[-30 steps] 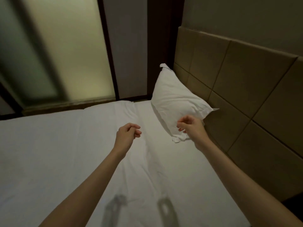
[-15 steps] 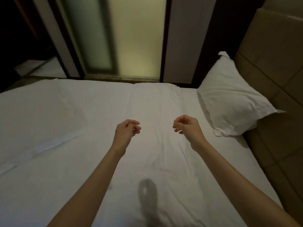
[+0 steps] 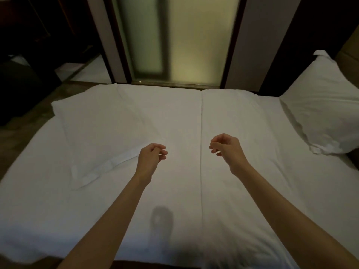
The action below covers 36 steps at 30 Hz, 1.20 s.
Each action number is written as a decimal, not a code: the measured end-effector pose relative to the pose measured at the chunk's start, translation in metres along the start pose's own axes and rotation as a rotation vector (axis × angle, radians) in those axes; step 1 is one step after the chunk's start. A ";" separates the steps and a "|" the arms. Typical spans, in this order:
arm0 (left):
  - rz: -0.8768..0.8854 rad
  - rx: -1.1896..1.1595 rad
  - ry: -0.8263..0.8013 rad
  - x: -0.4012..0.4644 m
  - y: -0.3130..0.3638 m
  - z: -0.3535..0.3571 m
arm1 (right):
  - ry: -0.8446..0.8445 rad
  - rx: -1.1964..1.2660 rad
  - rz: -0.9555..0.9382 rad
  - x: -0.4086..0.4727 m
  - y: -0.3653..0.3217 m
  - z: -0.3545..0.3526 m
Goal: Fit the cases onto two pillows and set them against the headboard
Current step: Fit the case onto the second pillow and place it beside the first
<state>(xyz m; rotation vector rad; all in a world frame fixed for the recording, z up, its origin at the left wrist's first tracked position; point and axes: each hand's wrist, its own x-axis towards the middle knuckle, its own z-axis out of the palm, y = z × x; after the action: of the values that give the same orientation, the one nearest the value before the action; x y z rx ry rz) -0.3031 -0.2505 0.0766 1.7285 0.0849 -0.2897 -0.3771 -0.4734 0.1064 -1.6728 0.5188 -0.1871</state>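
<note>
A cased white pillow (image 3: 322, 113) leans at the far right, its top corner against the tan headboard (image 3: 349, 49). A second white pillow (image 3: 108, 129) lies flat on the bed (image 3: 223, 210) at the left, its hemmed open end toward me. My left hand (image 3: 152, 159) hovers just right of that hem, fingers loosely curled, holding nothing. My right hand (image 3: 227, 149) hangs over the middle of the bed, also loosely curled and holding nothing.
A frosted glass panel (image 3: 180, 39) in a dark frame stands beyond the far edge of the bed. Dark floor and furniture (image 3: 25, 84) lie at the left. A crease runs down the sheet between my hands.
My view has swung left: the leaning pillow and headboard slid to the right edge, and the flat pillow came into sight at the left. My right hand left the leaning pillow's corner.
</note>
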 end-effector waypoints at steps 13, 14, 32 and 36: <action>-0.120 -0.115 0.148 0.055 -0.049 -0.107 | -0.036 -0.030 0.066 0.036 0.007 0.117; -0.125 -0.115 0.167 0.062 -0.053 -0.112 | -0.050 -0.033 0.069 0.044 0.009 0.126; -0.300 -0.049 0.463 0.213 -0.090 -0.257 | -0.315 -0.164 0.165 0.208 0.008 0.303; -0.399 0.089 0.422 0.271 -0.102 -0.295 | -0.371 -0.299 0.278 0.252 0.013 0.349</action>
<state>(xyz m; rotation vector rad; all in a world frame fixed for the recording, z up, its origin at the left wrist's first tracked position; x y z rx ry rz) -0.0209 0.0281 -0.0420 1.8314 0.7398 -0.2169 -0.0142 -0.2721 -0.0105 -1.8468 0.5064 0.4155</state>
